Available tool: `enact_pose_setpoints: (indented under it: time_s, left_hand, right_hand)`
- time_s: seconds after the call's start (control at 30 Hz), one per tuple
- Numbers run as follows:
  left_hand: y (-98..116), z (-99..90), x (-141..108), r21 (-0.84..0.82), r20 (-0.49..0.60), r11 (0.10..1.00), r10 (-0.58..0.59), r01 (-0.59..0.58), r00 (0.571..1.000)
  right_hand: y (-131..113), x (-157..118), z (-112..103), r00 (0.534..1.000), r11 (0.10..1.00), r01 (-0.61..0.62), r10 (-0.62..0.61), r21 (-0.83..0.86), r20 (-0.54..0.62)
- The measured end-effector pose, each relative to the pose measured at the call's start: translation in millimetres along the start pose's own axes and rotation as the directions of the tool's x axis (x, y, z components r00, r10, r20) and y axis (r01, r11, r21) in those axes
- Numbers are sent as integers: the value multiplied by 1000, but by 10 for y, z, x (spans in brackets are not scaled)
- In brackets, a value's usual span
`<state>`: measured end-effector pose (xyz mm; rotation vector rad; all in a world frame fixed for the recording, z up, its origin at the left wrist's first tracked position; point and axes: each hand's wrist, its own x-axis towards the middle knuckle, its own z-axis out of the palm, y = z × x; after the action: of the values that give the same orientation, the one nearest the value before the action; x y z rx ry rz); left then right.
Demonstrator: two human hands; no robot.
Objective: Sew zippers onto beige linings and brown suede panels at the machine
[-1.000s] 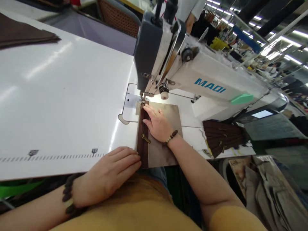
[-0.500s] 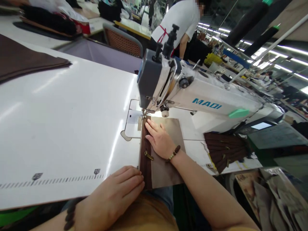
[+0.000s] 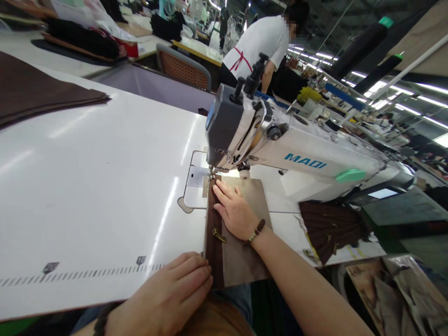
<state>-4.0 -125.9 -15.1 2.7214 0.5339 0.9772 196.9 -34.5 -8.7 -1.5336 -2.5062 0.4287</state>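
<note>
A tan fabric panel (image 3: 245, 261) with a brown zipper strip (image 3: 214, 252) along its left side lies on the white table, its top end at the needle area of the sewing machine (image 3: 266, 140). My right hand (image 3: 236, 210) rests flat on panel and strip just below the presser foot, fingers extended. A brass zipper pull (image 3: 219, 235) hangs below that palm. My left hand (image 3: 175, 289) is at the table's front edge, fingers together at the strip's lower left edge; its fingertips curl over and the thumb is hidden.
Brown fabric (image 3: 45, 91) lies at the table's far left. Brown zipper pieces (image 3: 329, 226) are heaped right of the panel. Beyond the machine, a person in a white shirt (image 3: 261, 44) bends over. Thread cones hang upper right.
The whole view has shifted, so the machine, table and fabric appear slightly lower and to the right. Both hands keep nearly the same places on the fabric.
</note>
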Motion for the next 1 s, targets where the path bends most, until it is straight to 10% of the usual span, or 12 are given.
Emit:
enact_pose_setpoints:
  time_s: [0.43, 0.57, 0.63, 0.67, 0.73, 0.83, 1.0]
  left_hand:
    - [61, 5, 15, 52, 188, 998, -42, 32, 981]
    - [-257, -580, -5, 117, 181, 988, -120, 100, 976]
    - [-606, -1120, -157, 361, 40, 882, -341, 305, 939]
    - [-794, -1419, -277, 468, -47, 765, -479, 443, 877]
    - [-1155, -1971, -586, 573, -291, 297, -797, 764, 529]
    - [-1577, -2457, -1090, 534, -437, -12, -860, 845, 264]
    - [-1879, -2512, -1546, 528, -431, -89, -885, 845, 176]
  right_hand:
    - [-43, -15, -1, 1000, 997, 5, -3, -81, 27]
    - [35, -43, 130, 1000, 987, 23, -23, -158, 3]
    - [149, -26, 249, 997, 975, 50, -62, -217, -48]
    - [217, -10, 309, 992, 965, 81, -102, -250, -72]
    - [362, 23, 412, 978, 938, 146, -185, -316, -98]
    - [590, 67, 524, 959, 897, 212, -267, -389, -92]
    - [925, 168, 695, 934, 850, 251, -339, -463, -116]
